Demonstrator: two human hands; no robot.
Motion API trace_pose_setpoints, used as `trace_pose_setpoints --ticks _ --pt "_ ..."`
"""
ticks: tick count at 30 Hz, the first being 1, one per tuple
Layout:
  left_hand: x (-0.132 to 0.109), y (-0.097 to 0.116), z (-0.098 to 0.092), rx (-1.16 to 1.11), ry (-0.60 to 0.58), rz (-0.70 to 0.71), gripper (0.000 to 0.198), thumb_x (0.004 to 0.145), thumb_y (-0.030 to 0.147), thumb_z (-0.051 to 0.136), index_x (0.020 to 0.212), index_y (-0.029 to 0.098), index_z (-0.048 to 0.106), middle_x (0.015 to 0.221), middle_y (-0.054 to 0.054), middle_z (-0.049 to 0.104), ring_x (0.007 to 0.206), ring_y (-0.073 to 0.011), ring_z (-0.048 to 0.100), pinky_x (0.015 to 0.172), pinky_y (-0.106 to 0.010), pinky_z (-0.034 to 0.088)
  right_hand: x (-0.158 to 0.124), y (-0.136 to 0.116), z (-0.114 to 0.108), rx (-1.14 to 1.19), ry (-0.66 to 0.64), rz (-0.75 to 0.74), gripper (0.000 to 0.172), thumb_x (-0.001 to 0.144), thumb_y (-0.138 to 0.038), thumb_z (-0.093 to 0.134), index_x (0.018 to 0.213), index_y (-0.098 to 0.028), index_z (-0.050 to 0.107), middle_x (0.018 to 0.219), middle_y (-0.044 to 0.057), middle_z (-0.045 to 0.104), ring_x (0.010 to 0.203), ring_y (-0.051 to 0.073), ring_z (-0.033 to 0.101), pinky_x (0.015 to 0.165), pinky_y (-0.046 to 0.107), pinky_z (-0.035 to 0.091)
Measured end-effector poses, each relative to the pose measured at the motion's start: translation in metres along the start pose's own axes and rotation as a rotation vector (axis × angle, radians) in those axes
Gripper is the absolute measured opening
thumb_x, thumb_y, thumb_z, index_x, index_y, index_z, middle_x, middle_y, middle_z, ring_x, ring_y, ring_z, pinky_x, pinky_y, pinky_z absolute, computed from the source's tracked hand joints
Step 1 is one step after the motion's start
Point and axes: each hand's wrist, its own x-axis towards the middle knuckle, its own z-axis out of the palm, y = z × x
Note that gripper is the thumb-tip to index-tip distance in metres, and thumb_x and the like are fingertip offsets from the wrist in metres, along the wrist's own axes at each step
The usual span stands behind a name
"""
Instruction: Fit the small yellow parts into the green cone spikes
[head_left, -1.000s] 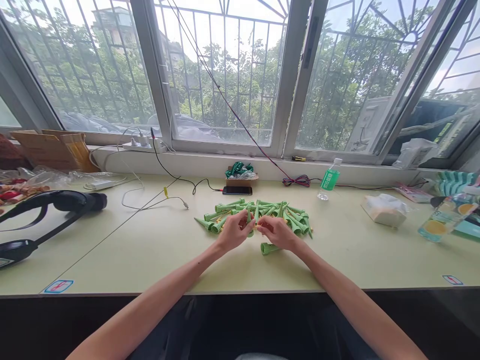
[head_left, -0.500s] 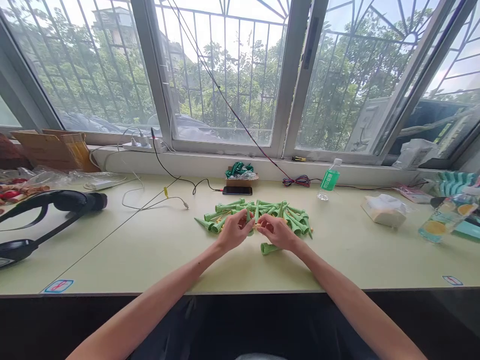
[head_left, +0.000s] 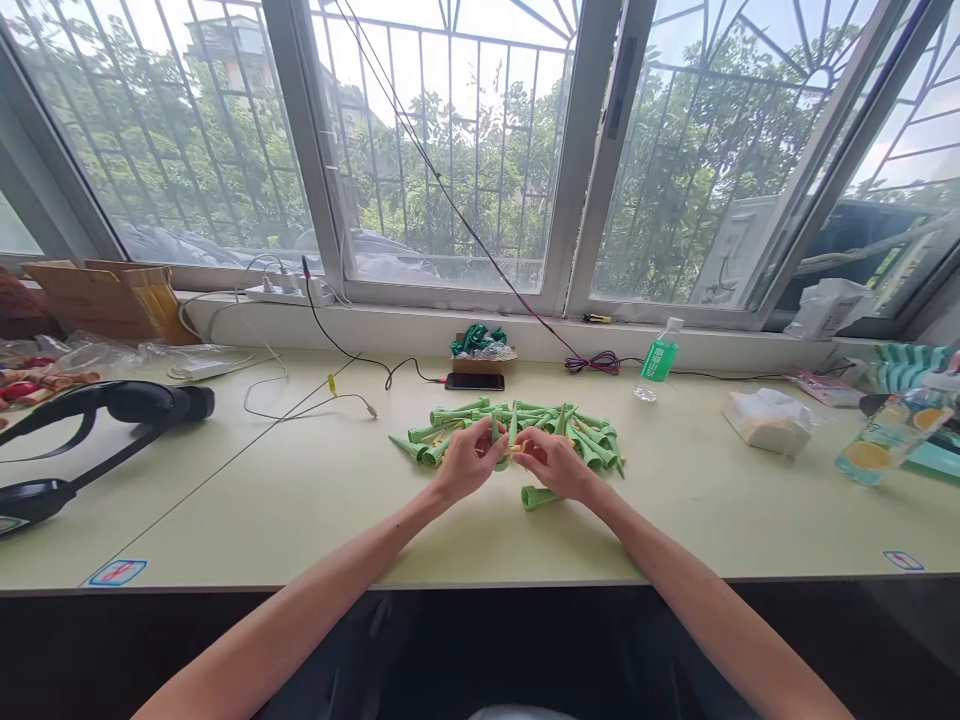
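Observation:
My left hand (head_left: 466, 463) is closed around a green plastic watering spike (head_left: 495, 432), its tapered tip pointing up and its wide end low between the fingers. Facing it, my right hand (head_left: 559, 463) pinches a small yellow piece (head_left: 514, 449) with thumb and fingertips, right beside that spike. Fingers partly cover the place where the two parts come close, so I cannot tell whether they touch. Behind both hands lies a pile of similar green spikes (head_left: 600, 440), with bits of yellow among them. One separate spike (head_left: 535, 497) lies under my right wrist, partly hidden.
Beyond the pile are a black phone (head_left: 475, 381) on a cable and a small box (head_left: 484, 365) of green stuff. A bottle (head_left: 660, 362) and a tissue pack (head_left: 769, 422) stand right. A black headset (head_left: 150, 405) and cables (head_left: 300, 408) lie left.
Both hands stay in nearly the same place. The spike in my left hand has turned very slightly, and the yellow piece at my right fingertips shows a little more.

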Motion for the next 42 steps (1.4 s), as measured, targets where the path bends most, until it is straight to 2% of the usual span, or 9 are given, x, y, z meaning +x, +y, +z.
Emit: trace_pose_setpoints --ticks 7,12,19,22,27,32,42 --pt "-0.0012 0.0007 0.0005 -0.009 -0.010 -0.002 0.022 0.091 0.039 0.052 0.087 0.017 0.055 0.058 0.005 0.052 0.043 -0.0062 0.043 0.044 -0.018 0.036 0.0007 0.0015 0.0000 0.001 -0.006 -0.014 0.015 0.093 -0.033 0.049 0.094 -0.018 0.053 0.065 -0.003 0.056 0.051 0.009 0.044 0.055 0.022 0.037" --pt "-0.0019 0.0010 0.0004 0.022 -0.022 0.011 0.022 0.091 0.039 0.052 0.085 0.017 0.053 0.058 0.005 0.050 0.043 -0.0059 0.041 0.044 -0.018 0.036 0.0014 0.0014 -0.0003 -0.048 -0.010 -0.026 0.026 0.096 -0.035 0.043 0.079 -0.018 0.053 0.059 -0.003 0.054 0.052 0.010 0.046 0.057 0.022 0.037" --pt "-0.0011 0.0000 0.0008 0.016 -0.016 -0.004 0.022 0.090 0.039 0.052 0.085 0.018 0.054 0.057 0.005 0.049 0.043 -0.0062 0.042 0.043 -0.018 0.035 -0.0004 0.0018 0.0011 -0.009 -0.030 0.006 0.018 0.094 -0.037 0.049 0.096 -0.019 0.052 0.059 -0.005 0.054 0.048 0.010 0.043 0.055 0.022 0.037" --pt "-0.0013 -0.0005 0.0009 0.013 -0.020 0.002 0.022 0.090 0.038 0.052 0.085 0.018 0.054 0.057 0.005 0.050 0.042 -0.0060 0.042 0.043 -0.018 0.035 -0.0005 0.0016 0.0011 -0.006 -0.038 0.007 0.017 0.095 -0.035 0.047 0.093 -0.019 0.053 0.060 -0.005 0.054 0.049 0.009 0.043 0.056 0.022 0.037" --pt "-0.0019 0.0002 0.0009 0.011 -0.023 0.011 0.023 0.091 0.040 0.051 0.084 0.018 0.053 0.056 0.005 0.049 0.042 -0.0061 0.041 0.042 -0.018 0.035 0.0001 0.0007 0.0002 -0.026 -0.043 0.002 0.025 0.097 -0.035 0.042 0.082 -0.018 0.053 0.058 -0.004 0.054 0.050 0.009 0.045 0.056 0.022 0.037" --pt "-0.0019 0.0017 0.0006 0.009 -0.026 0.004 0.023 0.091 0.040 0.051 0.085 0.018 0.054 0.058 0.004 0.051 0.043 -0.0065 0.042 0.043 -0.018 0.036 -0.0003 -0.0003 -0.0001 -0.026 -0.040 -0.003 0.020 0.095 -0.037 0.046 0.092 -0.019 0.054 0.057 -0.005 0.053 0.048 0.009 0.041 0.054 0.022 0.036" --pt "-0.0027 0.0044 -0.0026 0.019 -0.095 0.054 0.018 0.086 0.034 0.058 0.091 0.016 0.057 0.064 0.002 0.056 0.050 -0.0074 0.045 0.047 -0.018 0.039 -0.0008 -0.0017 -0.0016 -0.058 -0.053 -0.043 0.035 0.097 -0.034 0.040 0.066 -0.019 0.044 0.055 -0.004 0.048 0.051 0.009 0.042 0.056 0.022 0.034"
